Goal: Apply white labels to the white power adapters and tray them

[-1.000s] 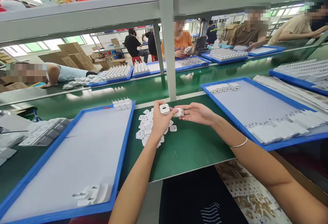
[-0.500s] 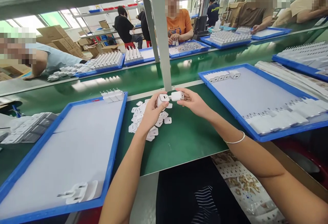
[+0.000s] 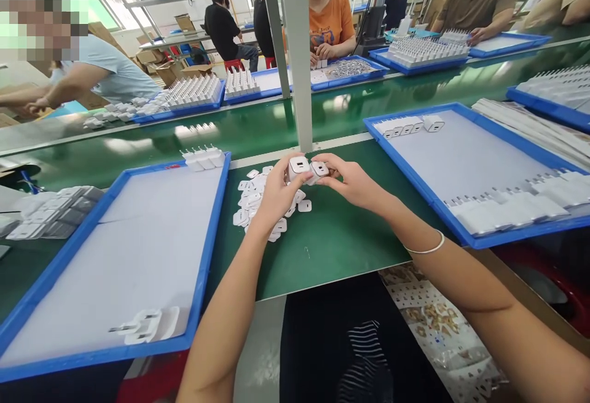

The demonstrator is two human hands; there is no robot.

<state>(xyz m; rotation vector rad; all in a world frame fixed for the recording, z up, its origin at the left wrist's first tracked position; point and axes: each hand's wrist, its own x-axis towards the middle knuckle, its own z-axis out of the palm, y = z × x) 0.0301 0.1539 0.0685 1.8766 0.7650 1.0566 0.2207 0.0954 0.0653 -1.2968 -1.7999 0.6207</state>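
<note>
My left hand is closed around a white plug charger, whose port face is turned towards me. In the fingers of my right hand is a second white charger, also port side towards me. The two chargers are side by side, close together above the green bench; whether they touch I cannot tell. Behind and below my left hand lies a loose pile of small white end caps with slots, partly hidden by the hand.
A blue-rimmed tray at left holds several white plugs. The right tray has rows of chargers. A grey post rises beyond my hands. Co-workers sit across the green conveyor.
The right-hand charger has turned from sideways to port side towards me and come nearer the left-hand one. At the far left, a co-worker's arms have shifted. The view has moved slightly.
</note>
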